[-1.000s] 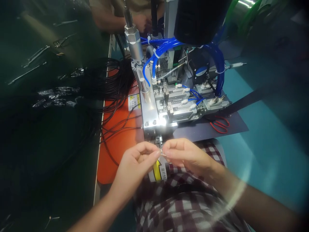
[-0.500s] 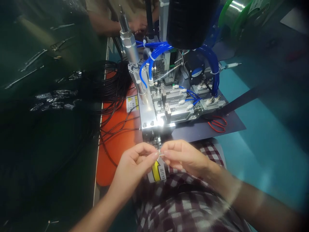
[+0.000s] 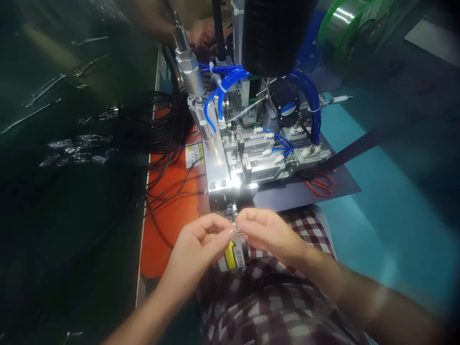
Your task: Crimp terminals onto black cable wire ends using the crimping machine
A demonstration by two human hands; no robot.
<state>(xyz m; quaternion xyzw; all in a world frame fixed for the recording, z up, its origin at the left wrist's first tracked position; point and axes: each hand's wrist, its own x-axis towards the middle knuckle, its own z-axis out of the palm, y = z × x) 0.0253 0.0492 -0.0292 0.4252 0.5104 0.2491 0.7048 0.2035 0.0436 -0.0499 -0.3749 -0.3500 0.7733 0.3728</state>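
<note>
My left hand (image 3: 201,242) and my right hand (image 3: 268,230) meet fingertip to fingertip just in front of a small metal machine (image 3: 247,153). Both are closed in a pinch on the thin wire ends (image 3: 237,232) between them, where tiny coloured strands show. The wire is too small to trace further. Right behind the fingertips is the machine's dark front slot (image 3: 230,208), and under them a label with a yellow arrow (image 3: 232,254).
Black cables (image 3: 161,129) lie piled on an orange mat (image 3: 168,215) to the left. Red-handled scissors (image 3: 319,184) rest on a dark sheet at the right. Blue air hoses (image 3: 230,76) loop over the machine. Another person's hand (image 3: 201,31) shows at the top.
The view has shifted a little, so the machine sits higher and further left. Both hands keep the same pinch on the wire ends.
</note>
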